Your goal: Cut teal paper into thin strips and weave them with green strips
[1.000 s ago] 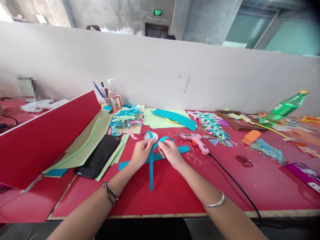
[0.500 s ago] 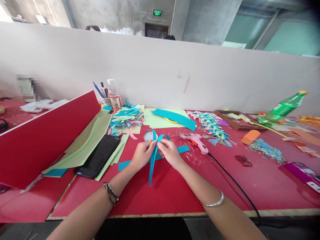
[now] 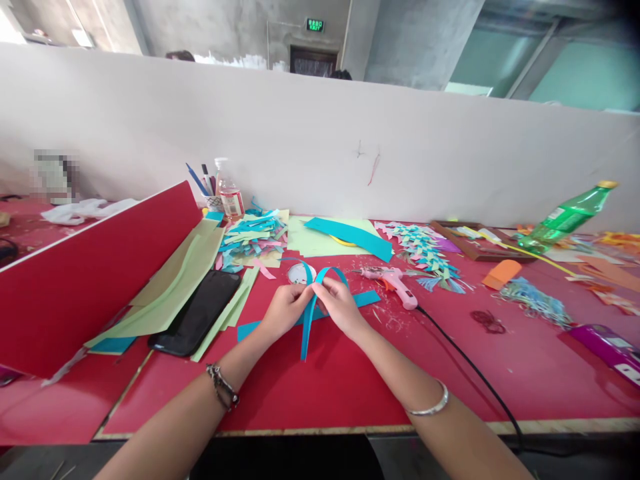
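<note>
Between my two hands, above the red table, is a blue paper strip (image 3: 307, 333) bent into loops, with its tail hanging down toward me. My left hand (image 3: 289, 308) pinches it from the left, thumb and fingertips closed on it. From the right, my right hand (image 3: 339, 303) pinches it too, close against the left fingertips. A curved loop rises over the right fingers. Beneath the hands lies another flat blue paper strip (image 3: 369, 299), partly covered by them. A small round white lid or dish (image 3: 297, 274) sits just beyond my left fingers.
Right of my hands lies a pink glue gun (image 3: 393, 279), its black cord (image 3: 465, 367) running to the front edge. A phone (image 3: 200, 313) and green paper (image 3: 165, 293) lie left. Behind are cut paper pieces (image 3: 255, 237), a woven paper piece (image 3: 425, 250) and a tilted green bottle (image 3: 570, 217).
The strip's hanging tail has risen slightly and shifted a little right. The loop over my right fingers looks wider. Both hands keep their pinch in nearly the same place.
</note>
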Motion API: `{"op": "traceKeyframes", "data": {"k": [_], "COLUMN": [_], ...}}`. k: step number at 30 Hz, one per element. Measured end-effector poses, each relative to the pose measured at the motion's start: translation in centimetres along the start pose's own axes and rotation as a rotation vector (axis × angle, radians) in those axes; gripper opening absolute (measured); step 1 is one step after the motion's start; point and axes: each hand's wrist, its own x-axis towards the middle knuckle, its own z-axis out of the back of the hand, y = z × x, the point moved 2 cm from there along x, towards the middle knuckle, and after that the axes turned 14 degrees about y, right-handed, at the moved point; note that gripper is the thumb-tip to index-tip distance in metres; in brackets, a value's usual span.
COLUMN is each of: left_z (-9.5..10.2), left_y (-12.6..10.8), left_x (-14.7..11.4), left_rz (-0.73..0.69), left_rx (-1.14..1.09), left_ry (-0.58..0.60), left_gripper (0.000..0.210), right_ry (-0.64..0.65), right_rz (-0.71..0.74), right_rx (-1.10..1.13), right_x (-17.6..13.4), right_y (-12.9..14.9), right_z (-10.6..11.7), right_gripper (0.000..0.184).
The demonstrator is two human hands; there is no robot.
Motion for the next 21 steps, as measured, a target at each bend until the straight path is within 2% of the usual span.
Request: {"op": "traceKeyframes", "data": {"k": [5,8,13,15,21], "left_z": [0.26,0.44,0.07,-0.04,0.12], "left_y": [0.05,0.12,0.05,-0.04,-0.13], "left_x": [0.02,0.05,0.11,0.08,-0.13], "left_rz": [0.016,0.036,0.039,0.026,-0.003], "left_rx": [-0.003,-0.014,-0.027,-0.02,0.012], "left_ry": [-0.082,-0.118,0.022,0.034,-0.041], "left_gripper": [0.039,0.04,0.04,0.04,0.039], "right_ry": [0.004,-0.044,-0.116,-0.094,0.066], "right_rz": [-0.007,-0.016,0.023,0.007,-0.015], "right_rx": [0.0,0.015,0.02,0.011,0.014], "right_x": [-0.08,-0.09,-0.03,-0.02,-0.08], "right_y": [-0.02,-0.06,0.03,0.05,0.02], "right_z": [-0.05,0.11,0.46,0.43,-0.13], "right_gripper": [0.032,0.032,0.034,0.035,0.028]}}
